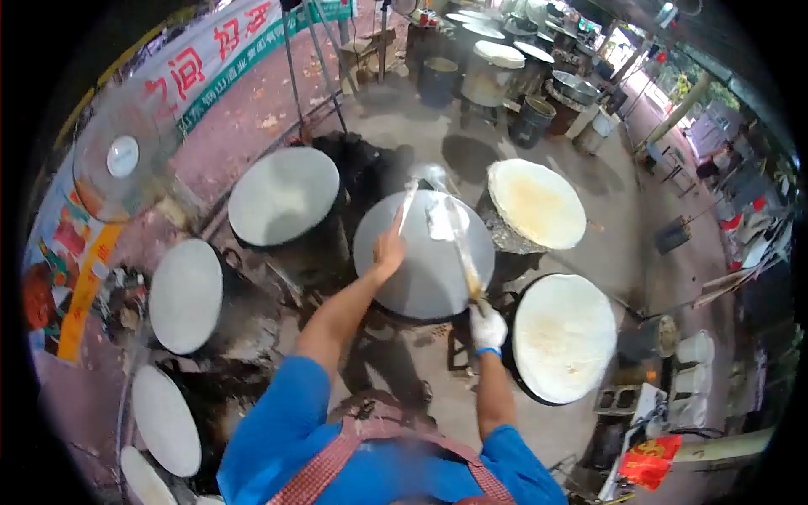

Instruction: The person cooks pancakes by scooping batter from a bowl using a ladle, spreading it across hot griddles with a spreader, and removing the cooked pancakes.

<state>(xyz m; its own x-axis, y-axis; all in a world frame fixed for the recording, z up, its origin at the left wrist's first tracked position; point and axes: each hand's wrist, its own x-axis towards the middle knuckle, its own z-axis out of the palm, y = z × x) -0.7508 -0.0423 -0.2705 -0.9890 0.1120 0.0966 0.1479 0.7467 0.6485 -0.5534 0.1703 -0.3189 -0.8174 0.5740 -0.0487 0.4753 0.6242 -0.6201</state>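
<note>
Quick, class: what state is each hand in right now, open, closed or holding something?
Left hand: closed, holding a slim pale tool.
Right hand, gloved: closed, holding a long wooden-handled tool.

Opening onto a grey floor [623, 273], patched with shadow, and giving way on the left to pinkish ground [231, 126]. Passing a round fan [123, 156], a white-and-green banner [206, 67] with red characters, then a metal stand [324, 67]. Swinging right now, to a slanting post [686, 109] under a dark roof [732, 46], with bright daylight [623, 61] beyond.
</note>
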